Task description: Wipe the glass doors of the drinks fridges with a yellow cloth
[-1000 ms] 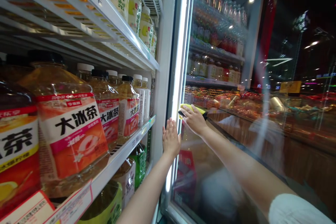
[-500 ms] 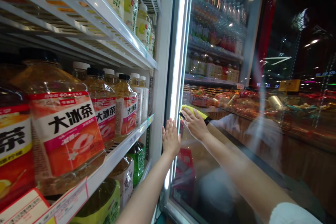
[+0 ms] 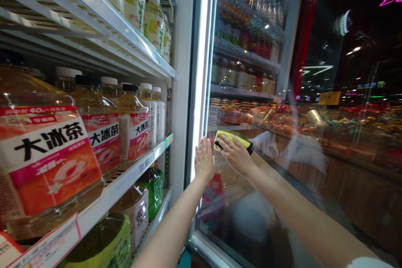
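Note:
A folded yellow cloth with black edging lies against the glass door of a drinks fridge. My right hand presses it to the pane, fingers over its left part. Just to the left, my left hand rests flat with its fingers stretched upward, at the lit white strip along the door's edge. Nothing shows in the left hand. Its palm is hidden from me.
On the left, fridge shelves hold large iced tea bottles, with green-labelled bottles below and pale yellow drinks above. The glass reflects bottles. Heaped goods show through it.
The view has turned slightly right, so the shelves sit further left. My right hand and the cloth have moved a little down on the glass; my left hand stays by the light strip.

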Available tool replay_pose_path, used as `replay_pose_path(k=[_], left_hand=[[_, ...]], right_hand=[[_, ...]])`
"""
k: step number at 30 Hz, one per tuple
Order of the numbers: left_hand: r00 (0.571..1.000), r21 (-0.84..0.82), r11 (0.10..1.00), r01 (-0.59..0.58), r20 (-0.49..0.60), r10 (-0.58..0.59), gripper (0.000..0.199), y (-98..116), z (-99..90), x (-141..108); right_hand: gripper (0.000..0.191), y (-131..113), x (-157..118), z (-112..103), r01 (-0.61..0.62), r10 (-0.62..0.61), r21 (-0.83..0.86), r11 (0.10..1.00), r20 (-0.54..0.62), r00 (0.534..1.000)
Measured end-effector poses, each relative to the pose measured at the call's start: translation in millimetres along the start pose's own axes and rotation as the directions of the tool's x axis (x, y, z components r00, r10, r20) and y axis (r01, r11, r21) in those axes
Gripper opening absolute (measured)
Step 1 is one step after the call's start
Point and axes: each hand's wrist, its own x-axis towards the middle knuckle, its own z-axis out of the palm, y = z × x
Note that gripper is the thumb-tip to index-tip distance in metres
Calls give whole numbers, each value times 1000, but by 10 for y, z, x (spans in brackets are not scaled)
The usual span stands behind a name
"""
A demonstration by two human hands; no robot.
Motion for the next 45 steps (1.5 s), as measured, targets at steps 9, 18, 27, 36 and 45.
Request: replay_pose_path(k=[9, 18, 27, 36, 45], left_hand=[[997, -94, 994, -61, -43, 57, 79, 226, -34, 86], [991, -165, 980, -109, -92, 95, 80, 507, -22, 112], [980, -197, 963, -183, -119, 161, 77, 759, -87, 136], [960, -247, 932, -266, -158, 232, 79, 1016, -123, 165], [936, -269, 898, -349, -149, 319, 76, 1277, -191, 178]], right_hand=[[46, 183, -279, -373, -206, 206, 37, 978, 14, 978], [42, 248, -727, -630, -164, 163, -81, 983, -22, 986], [41, 185, -1074, -809, -118, 119, -86, 989, 2, 993], [46, 346, -1085, -1025, -315, 313, -113, 942, -27, 949], [49, 541, -1378, -1316, -478, 467, -180, 860, -99, 879]])
